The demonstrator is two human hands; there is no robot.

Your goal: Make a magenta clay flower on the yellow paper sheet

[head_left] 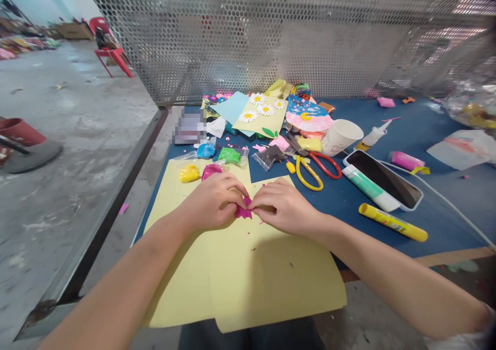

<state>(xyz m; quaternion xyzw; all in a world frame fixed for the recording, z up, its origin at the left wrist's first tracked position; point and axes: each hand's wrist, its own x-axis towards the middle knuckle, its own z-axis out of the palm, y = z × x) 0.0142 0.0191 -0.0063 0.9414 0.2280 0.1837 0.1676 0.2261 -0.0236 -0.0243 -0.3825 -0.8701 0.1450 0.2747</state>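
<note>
My left hand (215, 202) and my right hand (282, 205) meet over a large yellow paper sheet (248, 272) on the blue table (437, 221). Both pinch a small magenta clay piece (244, 211) between their fingertips, just above the paper. Tiny magenta crumbs lie on the sheet beside it. Just beyond my left hand lie small bags of clay: yellow (189, 173), magenta (211, 170), green (229, 155) and blue (205, 150).
Scissors with yellow and red handles (315, 169), a phone (383, 178), a green-white glue stick (368, 188), a yellow marker (392, 222), a white paper cup (344, 135) and a glue bottle (374, 135) lie to the right. Paper crafts with daisies (258, 112) sit behind. Perforated metal screen at the back.
</note>
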